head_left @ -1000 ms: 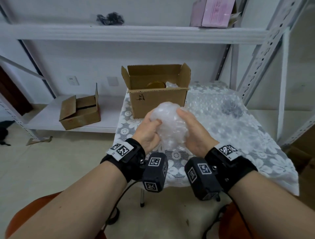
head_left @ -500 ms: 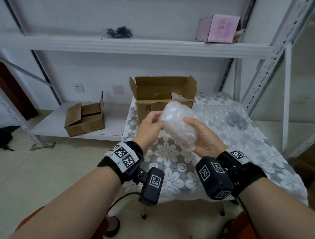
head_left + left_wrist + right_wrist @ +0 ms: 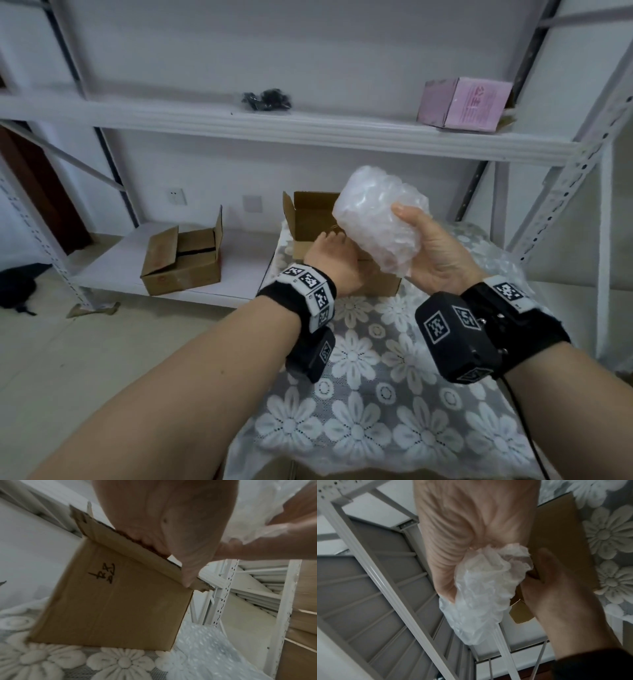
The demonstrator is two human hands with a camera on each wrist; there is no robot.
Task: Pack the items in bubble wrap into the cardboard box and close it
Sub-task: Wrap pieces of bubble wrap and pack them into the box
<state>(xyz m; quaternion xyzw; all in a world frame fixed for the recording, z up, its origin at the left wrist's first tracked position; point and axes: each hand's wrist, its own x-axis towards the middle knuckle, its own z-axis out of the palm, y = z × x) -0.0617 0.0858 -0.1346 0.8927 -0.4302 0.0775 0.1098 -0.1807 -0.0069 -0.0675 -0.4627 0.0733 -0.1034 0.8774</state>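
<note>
A bundle wrapped in bubble wrap [image 3: 380,222] is held up in my right hand [image 3: 428,246], with the thumb on its near side. It hangs just above and in front of the open cardboard box [image 3: 308,216] at the far end of the table. My left hand [image 3: 337,262] grips the box's front edge. In the left wrist view the fingers [image 3: 145,534] curl over that edge of the box [image 3: 111,601] and the thumb lies outside. The right wrist view shows the bundle [image 3: 481,599] against my palm. The box's inside is mostly hidden.
A flowered lace cloth [image 3: 376,411] covers the table. A loose bubble wrap sheet [image 3: 507,270] lies at its right. A second cardboard box [image 3: 181,260] sits on the low shelf at left. A pink box [image 3: 466,102] stands on the upper shelf. Metal shelf uprights [image 3: 561,192] rise at right.
My left hand let go of the bundle and took hold of the box's front edge. My right hand alone lifted the bundle higher and toward the box.
</note>
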